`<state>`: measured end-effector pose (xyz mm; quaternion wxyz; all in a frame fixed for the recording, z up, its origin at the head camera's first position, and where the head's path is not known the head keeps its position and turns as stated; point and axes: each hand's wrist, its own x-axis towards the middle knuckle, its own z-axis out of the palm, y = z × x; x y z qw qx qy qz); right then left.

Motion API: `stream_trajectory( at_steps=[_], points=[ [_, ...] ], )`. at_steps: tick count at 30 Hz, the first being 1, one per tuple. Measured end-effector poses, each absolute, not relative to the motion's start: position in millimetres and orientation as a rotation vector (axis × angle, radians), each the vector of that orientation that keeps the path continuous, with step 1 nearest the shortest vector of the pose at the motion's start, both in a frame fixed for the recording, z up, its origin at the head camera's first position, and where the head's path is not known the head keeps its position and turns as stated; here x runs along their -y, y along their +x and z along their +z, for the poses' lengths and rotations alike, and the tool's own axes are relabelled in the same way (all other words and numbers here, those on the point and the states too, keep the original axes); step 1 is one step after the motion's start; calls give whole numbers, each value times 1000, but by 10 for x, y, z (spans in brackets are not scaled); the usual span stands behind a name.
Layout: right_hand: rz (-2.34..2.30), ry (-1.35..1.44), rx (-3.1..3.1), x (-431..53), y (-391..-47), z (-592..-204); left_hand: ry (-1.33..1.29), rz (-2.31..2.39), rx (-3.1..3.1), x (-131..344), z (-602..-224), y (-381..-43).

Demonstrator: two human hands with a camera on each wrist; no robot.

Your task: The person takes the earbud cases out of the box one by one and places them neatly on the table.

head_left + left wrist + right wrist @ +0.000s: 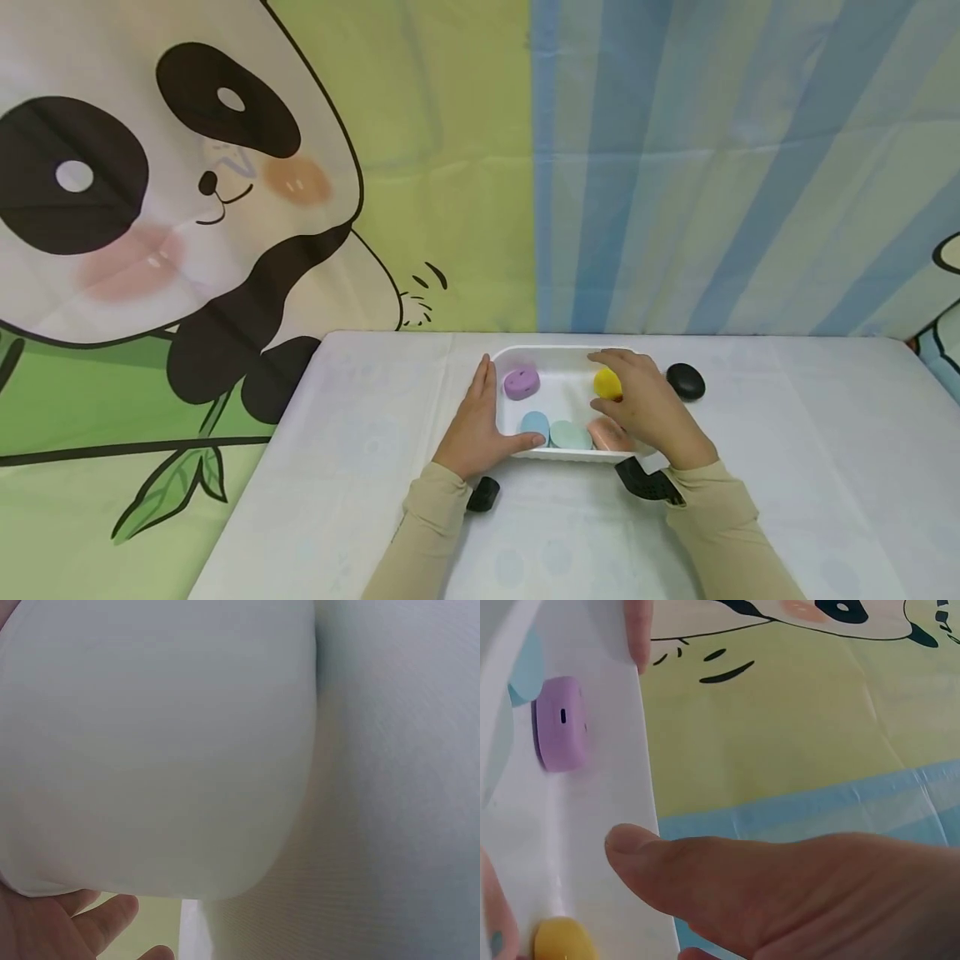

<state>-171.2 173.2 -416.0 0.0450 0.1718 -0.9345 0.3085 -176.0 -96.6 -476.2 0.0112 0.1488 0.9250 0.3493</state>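
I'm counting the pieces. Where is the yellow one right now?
In the head view the yellow piece sits in the white tray, far right side, pinched by the right hand, right of the purple piece.

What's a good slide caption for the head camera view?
Left hand steadies a white tray of pastel cases while the right hand pinches a yellow case.

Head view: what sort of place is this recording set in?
Probably a staged recording setup, not a lived-in room: a table under a white cloth, a cartoon panda backdrop hung behind it, and a white tray of small coloured pieces between both hands.
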Motion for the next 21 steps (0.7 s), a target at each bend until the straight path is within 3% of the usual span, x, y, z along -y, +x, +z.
stream_trajectory(
  at_steps=[21],
  points=[
    [906,762,3057,-1425,-1722,-4266,474,1079,-2882,968,-4710,-1723]
  ],
)
